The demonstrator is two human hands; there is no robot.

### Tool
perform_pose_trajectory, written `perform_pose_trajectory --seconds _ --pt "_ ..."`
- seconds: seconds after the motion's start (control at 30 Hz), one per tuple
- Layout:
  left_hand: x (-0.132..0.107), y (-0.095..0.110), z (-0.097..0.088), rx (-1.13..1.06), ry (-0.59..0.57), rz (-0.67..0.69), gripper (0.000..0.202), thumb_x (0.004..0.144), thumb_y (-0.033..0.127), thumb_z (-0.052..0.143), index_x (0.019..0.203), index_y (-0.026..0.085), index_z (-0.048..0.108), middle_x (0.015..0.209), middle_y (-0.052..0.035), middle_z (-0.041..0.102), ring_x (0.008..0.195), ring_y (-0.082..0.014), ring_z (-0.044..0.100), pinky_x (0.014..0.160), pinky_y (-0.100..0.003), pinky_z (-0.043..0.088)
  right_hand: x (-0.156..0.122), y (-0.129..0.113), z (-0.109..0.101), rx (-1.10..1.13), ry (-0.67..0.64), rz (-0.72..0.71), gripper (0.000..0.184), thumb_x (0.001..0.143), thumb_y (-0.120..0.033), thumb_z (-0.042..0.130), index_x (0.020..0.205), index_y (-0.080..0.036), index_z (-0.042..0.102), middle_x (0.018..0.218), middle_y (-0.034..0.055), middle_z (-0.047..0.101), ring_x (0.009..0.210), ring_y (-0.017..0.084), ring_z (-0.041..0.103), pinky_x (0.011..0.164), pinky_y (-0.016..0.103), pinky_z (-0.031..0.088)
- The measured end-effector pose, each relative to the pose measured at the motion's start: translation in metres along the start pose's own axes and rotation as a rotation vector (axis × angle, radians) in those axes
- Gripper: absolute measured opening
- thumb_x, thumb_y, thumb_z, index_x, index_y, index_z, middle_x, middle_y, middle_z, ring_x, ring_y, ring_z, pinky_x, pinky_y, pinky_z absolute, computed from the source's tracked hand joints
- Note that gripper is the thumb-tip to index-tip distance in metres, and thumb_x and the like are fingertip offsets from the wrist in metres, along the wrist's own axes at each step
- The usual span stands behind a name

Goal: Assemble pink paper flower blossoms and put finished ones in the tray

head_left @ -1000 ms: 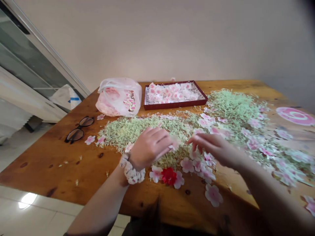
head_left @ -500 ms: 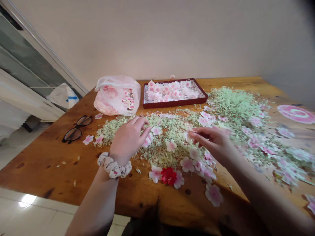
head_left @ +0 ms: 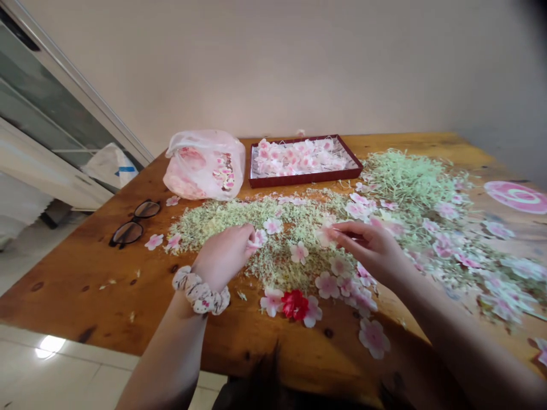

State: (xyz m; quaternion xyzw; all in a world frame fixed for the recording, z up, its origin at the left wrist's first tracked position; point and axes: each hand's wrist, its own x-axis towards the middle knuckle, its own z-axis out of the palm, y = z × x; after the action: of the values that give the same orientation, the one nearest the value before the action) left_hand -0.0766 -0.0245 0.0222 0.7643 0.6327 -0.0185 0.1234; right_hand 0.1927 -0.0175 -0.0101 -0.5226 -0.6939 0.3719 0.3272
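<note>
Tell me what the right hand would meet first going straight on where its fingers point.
A pink-and-white artificial blossom, right at the fingertips of the right hand. Depth is unclear here, so the fingers may already be touching it.

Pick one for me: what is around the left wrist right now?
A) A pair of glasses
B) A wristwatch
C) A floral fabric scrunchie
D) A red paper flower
C. The left hand has a floral-print fabric scrunchie looped around its wrist, in cream with pink flecks.
</note>
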Motion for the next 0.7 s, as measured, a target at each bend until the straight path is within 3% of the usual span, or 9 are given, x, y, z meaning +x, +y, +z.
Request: perform_pose_trajectory --seconds 0.1,0.17,0.3,0.47,0.6,0.7 --pt "0.003 0.004 -0.003 -0.166 0.111 0.019 0.008 0.083 0.025 0.054 0.08 0.018 0.052 0.083 -0.0039 0.061 0.077 -0.0194 0.058 0.067 -0.031 0.041 0.001 0.0 0.0 0.041 0.005 0.008 0.029 0.082 -0.047 0.058 0.091 -0.02 0.067 0.088 0.0066 0.07 0.076 0.019 0.064 0.063 0.03 0.05" --pt "0.003 0.013 -0.001 -0.411 0.149 0.052 0.015 0.081 0.03 0.059 0.08 0.019 0.048 0.081 -0.0026 0.062 0.076 -0.0183 0.059 0.067 -0.031 0.044 0.002 0.0 -0.001 0.133 0.015 0.019 0.03 0.079 -0.047 0.062 0.092 -0.02 0.063 0.085 0.0064 0.069 0.073 0.018 0.063 0.061 0.029 0.05" --pt "0.005 0.034 0.012 -1.036 -0.044 0.192 0.029 0.075 0.031 0.068 0.082 0.02 0.042 0.085 -0.0026 0.065 0.085 -0.0192 0.066 0.074 -0.033 0.05 0.002 0.001 -0.006 0.322 0.009 0.125 0.028 0.075 -0.047 0.068 0.078 -0.02 0.059 0.072 0.0018 0.063 0.063 0.012 0.057 0.056 0.023 0.046" --pt "0.012 0.046 0.026 -1.193 -0.151 0.179 0.027 0.079 0.027 0.066 0.093 0.019 0.045 0.091 -0.0067 0.068 0.092 -0.0206 0.066 0.08 -0.035 0.049 0.001 0.006 -0.01 0.393 -0.082 0.217 0.027 0.072 -0.047 0.071 0.08 -0.022 0.066 0.077 0.0016 0.064 0.062 0.011 0.055 0.056 0.024 0.044" --pt "0.014 0.048 0.03 -1.115 -0.13 0.151 0.02 0.088 0.026 0.053 0.105 0.018 0.046 0.094 -0.0073 0.066 0.089 -0.0181 0.064 0.076 -0.032 0.047 0.0 -0.001 -0.009 0.329 -0.18 0.144 0.025 0.075 -0.048 0.067 0.077 -0.023 0.067 0.072 0.0009 0.062 0.062 0.013 0.053 0.055 0.025 0.042" --pt "0.011 0.051 0.033 -1.035 -0.096 0.233 0.024 0.09 0.025 0.046 0.114 0.019 0.043 0.092 -0.0053 0.064 0.085 -0.017 0.062 0.075 -0.03 0.046 -0.002 -0.008 -0.004 0.295 -0.238 0.113 0.024 0.078 -0.046 0.065 0.073 -0.022 0.064 0.068 0.0003 0.058 0.061 0.013 0.051 0.054 0.025 0.041"
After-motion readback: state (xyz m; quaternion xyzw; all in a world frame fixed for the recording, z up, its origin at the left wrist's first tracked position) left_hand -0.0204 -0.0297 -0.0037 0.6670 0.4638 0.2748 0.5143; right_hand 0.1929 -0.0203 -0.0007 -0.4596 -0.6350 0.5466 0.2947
